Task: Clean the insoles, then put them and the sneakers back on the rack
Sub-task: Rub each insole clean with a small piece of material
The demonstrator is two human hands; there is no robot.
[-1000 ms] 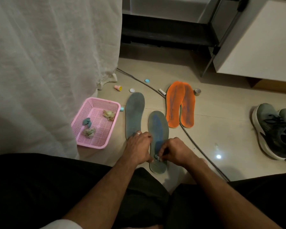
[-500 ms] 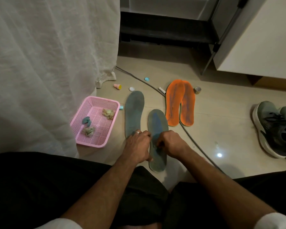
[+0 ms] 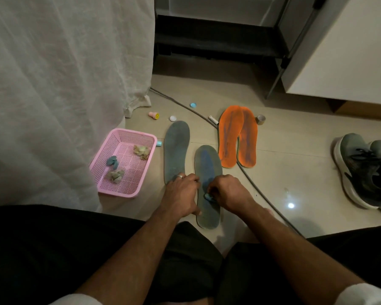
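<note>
— While the curtain point(image 3: 59, 84) fills the whole 9-to-11 o'clock side, where do the task's things lie?
— On the floor point(image 3: 284, 172). The grey sneakers point(image 3: 367, 170) sit together at 3 o'clock, well apart from the rest. The pink basket point(image 3: 107, 186) stands at 9 o'clock of centre, just beside the curtain, with three crumpled wads inside.
— And the insoles?
— Two orange insoles point(image 3: 238, 137) overlap at 1 o'clock, lying across a grey cable point(image 3: 253, 183). Two grey-blue ones lie near the middle: the far insole point(image 3: 176, 146) toward 11 o'clock, the near insole point(image 3: 207, 164) at centre.
— What about the hands?
— The left hand point(image 3: 180, 194) presses on the near insole's left edge, fingers bent down, a ring on one finger. The right hand point(image 3: 227, 192) pinches a small teal wipe point(image 3: 207, 196) against that insole's surface.
— Anything smaller?
— A tape roll point(image 3: 261, 119) touches the orange pair at 1 o'clock; little caps lie scattered at 12.
</note>
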